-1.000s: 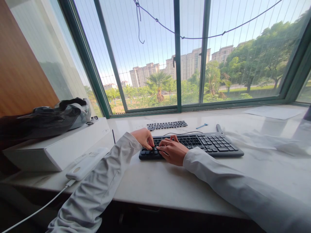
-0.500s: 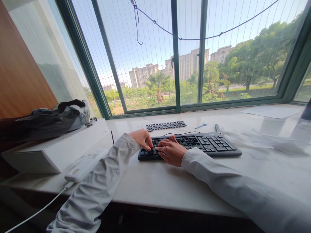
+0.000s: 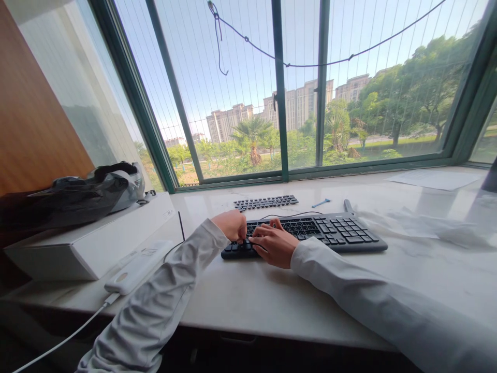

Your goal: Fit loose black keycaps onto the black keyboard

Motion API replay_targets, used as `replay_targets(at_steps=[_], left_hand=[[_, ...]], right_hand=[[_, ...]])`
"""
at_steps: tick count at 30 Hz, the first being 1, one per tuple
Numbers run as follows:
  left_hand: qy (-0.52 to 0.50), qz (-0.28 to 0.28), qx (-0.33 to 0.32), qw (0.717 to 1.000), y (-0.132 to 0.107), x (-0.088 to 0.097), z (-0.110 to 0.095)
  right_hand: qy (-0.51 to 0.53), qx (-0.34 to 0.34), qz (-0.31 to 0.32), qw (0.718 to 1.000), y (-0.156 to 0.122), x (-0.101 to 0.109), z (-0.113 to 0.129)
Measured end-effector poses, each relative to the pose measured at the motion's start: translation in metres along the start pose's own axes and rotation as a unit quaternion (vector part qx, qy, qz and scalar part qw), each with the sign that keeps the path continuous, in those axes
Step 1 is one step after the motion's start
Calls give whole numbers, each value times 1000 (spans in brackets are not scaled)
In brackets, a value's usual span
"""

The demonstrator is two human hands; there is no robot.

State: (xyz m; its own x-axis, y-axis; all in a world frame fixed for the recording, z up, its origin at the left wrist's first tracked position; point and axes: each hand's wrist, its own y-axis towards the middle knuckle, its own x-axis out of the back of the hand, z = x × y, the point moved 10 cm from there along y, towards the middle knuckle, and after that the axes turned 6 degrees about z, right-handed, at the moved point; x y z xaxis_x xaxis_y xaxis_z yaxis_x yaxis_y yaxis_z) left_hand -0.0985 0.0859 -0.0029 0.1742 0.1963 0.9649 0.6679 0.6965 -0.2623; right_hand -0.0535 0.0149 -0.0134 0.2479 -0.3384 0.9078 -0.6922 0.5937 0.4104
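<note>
A black keyboard (image 3: 351, 235) lies on the white marble-like surface, its keys reaching from the number pad on the right to the lower left corner under my hands. My left hand (image 3: 233, 225) is closed over the keys at that left end, fingertips bent down onto them; whatever it pinches is too small and hidden to make out. Close beside it, my right hand (image 3: 275, 243) rests across the keyboard with its fingers apart, the forefinger reaching the keys near my left fingertips. Behind the keyboard, loose black keycaps (image 3: 266, 202) lie in rows.
Behind the keyboard are a small blue tool (image 3: 321, 202) and a dark stick-like piece (image 3: 348, 206). Crumpled clear plastic (image 3: 423, 225) lies on the right. To the left stand a white box (image 3: 91, 243) with a black bag (image 3: 73, 191) on top and a white power bank (image 3: 132, 272) with a cable.
My left hand has tipped over and curled its fingers more tightly at the same keys, its wrist slightly further right. My right hand has stayed almost still.
</note>
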Motion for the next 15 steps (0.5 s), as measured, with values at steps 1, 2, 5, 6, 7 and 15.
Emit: replay_targets(at_steps=[1,2,5,6,7,15], left_hand=[[15,-3,10,1000,0,1,-3],[28,-7,19,999,0,2,-5],[45,-22,35,998,1,7,-7],[43,-21,35,998,1,7,-6],[39,-18,35,998,2,7,-5],[-12,18,19,1000,10,1,3]], right_hand=[[-5,1,2,1000,0,0,1],[-10,3,5,1000,0,1,2],[-19,5,1,1000,1,4,5],[-17,6,-4,1000,0,6,6],[-14,7,-8,1000,0,7,7],[-2,22,5,1000,-1,2,10]])
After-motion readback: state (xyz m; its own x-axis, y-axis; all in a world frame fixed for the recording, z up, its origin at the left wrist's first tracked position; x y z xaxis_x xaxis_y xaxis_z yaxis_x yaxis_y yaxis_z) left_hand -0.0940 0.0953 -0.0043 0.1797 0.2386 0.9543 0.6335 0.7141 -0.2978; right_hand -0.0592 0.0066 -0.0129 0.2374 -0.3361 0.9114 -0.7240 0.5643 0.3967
